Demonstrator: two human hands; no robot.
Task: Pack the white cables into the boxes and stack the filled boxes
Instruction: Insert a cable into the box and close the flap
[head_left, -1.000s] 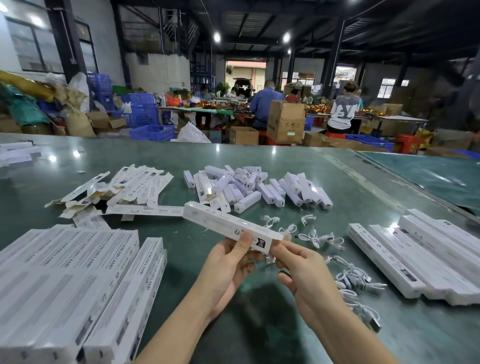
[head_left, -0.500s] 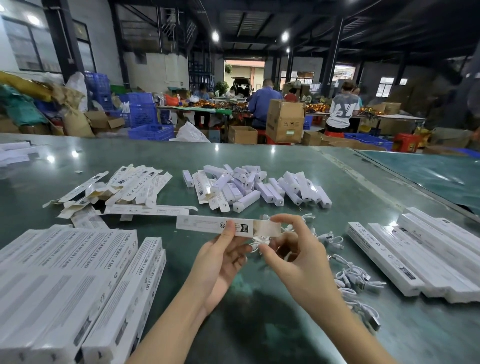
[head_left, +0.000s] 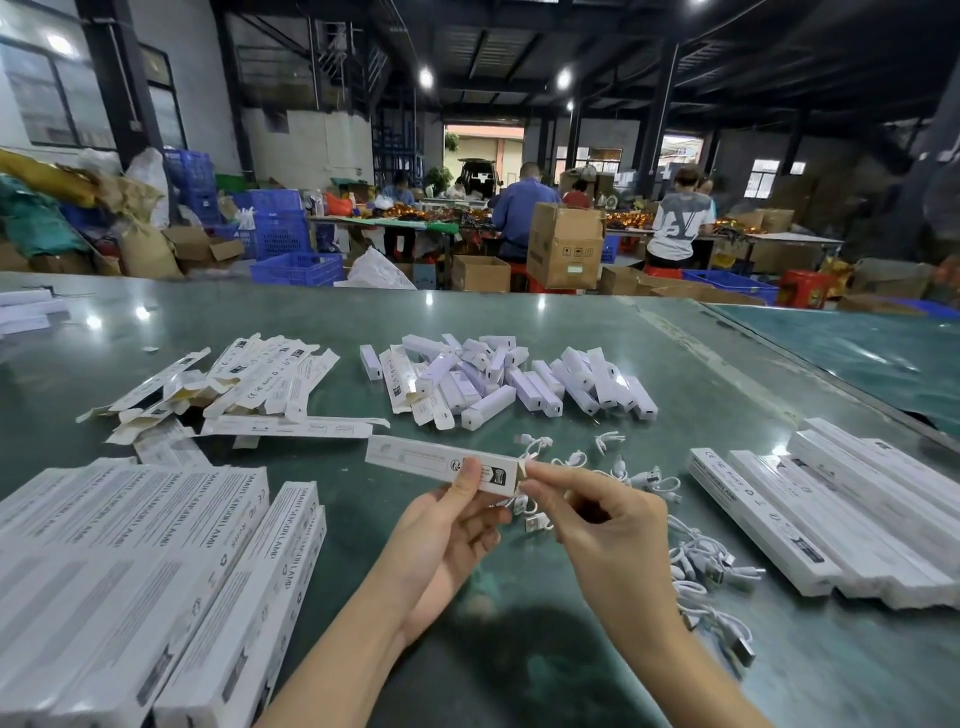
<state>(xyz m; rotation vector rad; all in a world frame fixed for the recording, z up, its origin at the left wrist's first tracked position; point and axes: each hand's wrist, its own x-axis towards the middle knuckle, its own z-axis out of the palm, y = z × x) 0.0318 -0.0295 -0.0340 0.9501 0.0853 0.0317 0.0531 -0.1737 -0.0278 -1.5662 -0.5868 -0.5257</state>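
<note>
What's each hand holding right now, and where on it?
Left hand grips the long white box near its right end, thumb on the printed face. Right hand pinches the flap at that same end. A white cable dangles just below.

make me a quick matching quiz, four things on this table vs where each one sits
Things:
1. stack of long printed boxes
2. loose white cables
3. small white box
4. pile of short white blocks

Places:
a. held in both hands
b. far centre of the table
c. near left
d. right of the hands, on the table

Pairs: 1-c, 2-d, 3-a, 4-b
</note>
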